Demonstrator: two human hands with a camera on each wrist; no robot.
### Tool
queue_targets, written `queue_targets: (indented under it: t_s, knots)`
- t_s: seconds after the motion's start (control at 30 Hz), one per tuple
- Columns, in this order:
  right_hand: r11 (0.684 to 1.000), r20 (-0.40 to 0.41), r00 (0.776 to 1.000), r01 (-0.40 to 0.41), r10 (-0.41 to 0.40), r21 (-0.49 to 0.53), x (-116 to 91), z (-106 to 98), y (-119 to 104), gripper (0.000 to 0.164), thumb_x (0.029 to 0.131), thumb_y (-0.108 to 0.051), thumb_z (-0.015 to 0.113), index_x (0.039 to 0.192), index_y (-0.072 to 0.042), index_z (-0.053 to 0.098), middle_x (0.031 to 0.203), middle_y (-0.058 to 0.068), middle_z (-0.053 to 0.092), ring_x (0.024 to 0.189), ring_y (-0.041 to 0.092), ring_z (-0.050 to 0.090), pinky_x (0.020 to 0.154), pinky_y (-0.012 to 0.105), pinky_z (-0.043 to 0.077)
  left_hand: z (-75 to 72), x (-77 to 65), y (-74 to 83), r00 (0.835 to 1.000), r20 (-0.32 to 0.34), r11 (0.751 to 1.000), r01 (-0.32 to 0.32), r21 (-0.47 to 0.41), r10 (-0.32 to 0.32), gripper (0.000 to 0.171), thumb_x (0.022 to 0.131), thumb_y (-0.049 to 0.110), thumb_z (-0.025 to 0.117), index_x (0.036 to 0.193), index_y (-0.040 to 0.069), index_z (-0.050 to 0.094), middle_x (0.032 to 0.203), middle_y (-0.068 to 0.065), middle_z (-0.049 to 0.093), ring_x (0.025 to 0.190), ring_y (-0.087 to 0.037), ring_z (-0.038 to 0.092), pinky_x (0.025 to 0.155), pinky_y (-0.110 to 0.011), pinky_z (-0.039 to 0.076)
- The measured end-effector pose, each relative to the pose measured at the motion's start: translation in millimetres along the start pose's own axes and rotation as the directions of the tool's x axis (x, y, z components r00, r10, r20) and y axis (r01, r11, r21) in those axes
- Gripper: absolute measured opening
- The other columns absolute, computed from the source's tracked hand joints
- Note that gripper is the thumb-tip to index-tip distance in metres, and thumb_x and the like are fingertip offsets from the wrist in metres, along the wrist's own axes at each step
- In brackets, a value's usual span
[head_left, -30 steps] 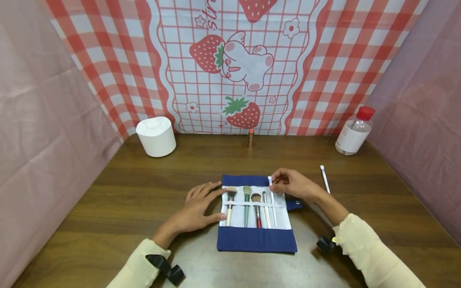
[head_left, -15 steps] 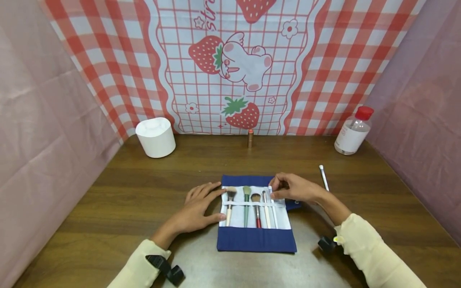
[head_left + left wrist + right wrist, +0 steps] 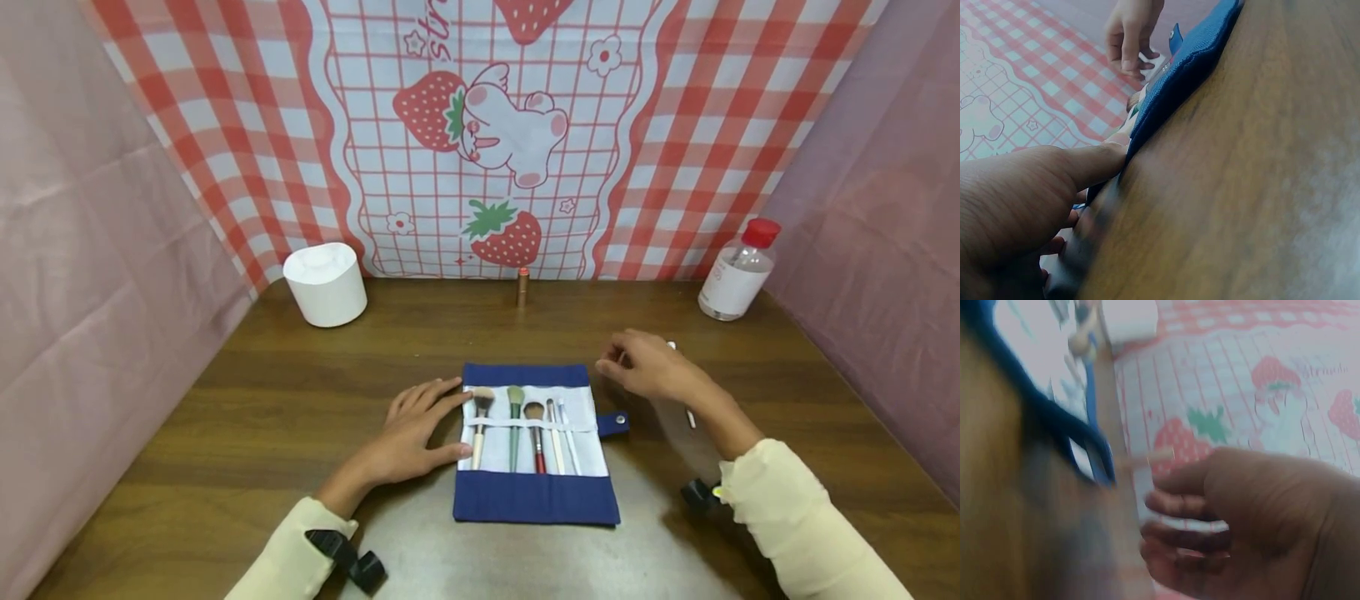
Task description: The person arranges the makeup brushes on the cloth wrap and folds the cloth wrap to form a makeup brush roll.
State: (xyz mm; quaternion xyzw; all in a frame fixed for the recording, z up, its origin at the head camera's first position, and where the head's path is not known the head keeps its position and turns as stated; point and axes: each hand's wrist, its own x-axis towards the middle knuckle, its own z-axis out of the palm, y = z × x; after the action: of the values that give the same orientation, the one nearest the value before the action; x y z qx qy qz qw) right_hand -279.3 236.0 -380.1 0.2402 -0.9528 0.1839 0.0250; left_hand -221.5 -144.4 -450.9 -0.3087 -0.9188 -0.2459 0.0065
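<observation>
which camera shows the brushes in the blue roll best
The head view: all five brushes lie side by side in the blue roll, seen from above. The left wrist view shows only the roll's edge; the right wrist view is blurred.

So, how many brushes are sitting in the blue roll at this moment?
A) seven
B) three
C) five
C: the head view shows five handles lying side by side under the white strap of the blue roll, while the left hand rests flat on its left edge.

Blurred right hand (image 3: 1241,525) beside blue roll (image 3: 1054,419)
</observation>
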Motion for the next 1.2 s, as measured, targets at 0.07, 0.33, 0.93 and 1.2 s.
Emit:
queue_targets:
  t_s: [0.07, 0.33, 0.93, 1.2]
  knots:
    - [0.994, -0.039, 0.995, -0.092, 0.090, -0.060, -1.6, -10.7, 13.4, 0.018, 0.094, -0.019, 0.070, 0.096, -0.002, 0.065, 0.085, 0.007, 0.062, 0.076, 0.021, 0.058, 0.067, 0.042, 0.050, -0.7, 0.7, 0.5, 1.000, 0.001, 1.000, -0.002, 0.001, 0.002, 0.077, 0.092, 0.055, 0.066, 0.156, 0.023, 0.039, 0.163, -0.009, 0.028, 0.149, -0.038, 0.020, 0.113, -0.062, 0.011]
    - [0.906, -0.023, 0.923, -0.383, 0.385, -0.180, -12.3, -32.3, 59.8, 0.031, 0.093, -0.027, 0.060, 0.066, -0.012, 0.053, 0.070, 0.013, 0.056, 0.069, 0.038, 0.057, 0.055, 0.051, 0.044, -1.2, -0.7, 0.5, 1.000, 0.011, 1.000, 0.007, -0.003, -0.007, 0.077, 0.092, 0.055, 0.066, 0.156, 0.023, 0.040, 0.163, -0.009, 0.028, 0.149, -0.038, 0.019, 0.113, -0.063, 0.010]
    - [0.934, -0.020, 0.937, -0.350, 0.349, -0.074, -7.0, -21.1, 69.6, 0.022, 0.092, -0.019, 0.057, 0.076, -0.006, 0.065, 0.057, -0.001, 0.061, 0.054, 0.019, 0.062, 0.058, 0.040, 0.047, 0.4, -0.2, 0.3, 1.000, 0.010, 1.000, 0.013, 0.003, -0.013, 0.077, 0.092, 0.055, 0.066, 0.156, 0.023, 0.039, 0.163, -0.008, 0.027, 0.149, -0.037, 0.019, 0.114, -0.061, 0.010]
    - [0.947, -0.221, 0.932, -0.240, 0.286, 0.215, 0.4, -25.5, 50.1, 0.028, 0.094, -0.014, 0.061, 0.111, 0.008, 0.062, 0.090, 0.017, 0.072, 0.060, 0.017, 0.068, 0.055, 0.027, 0.052, 0.2, -0.8, 0.3, 1.000, 0.003, 1.000, 0.010, -0.002, -0.010, 0.077, 0.092, 0.055, 0.067, 0.156, 0.023, 0.039, 0.163, -0.008, 0.028, 0.149, -0.038, 0.019, 0.113, -0.062, 0.010]
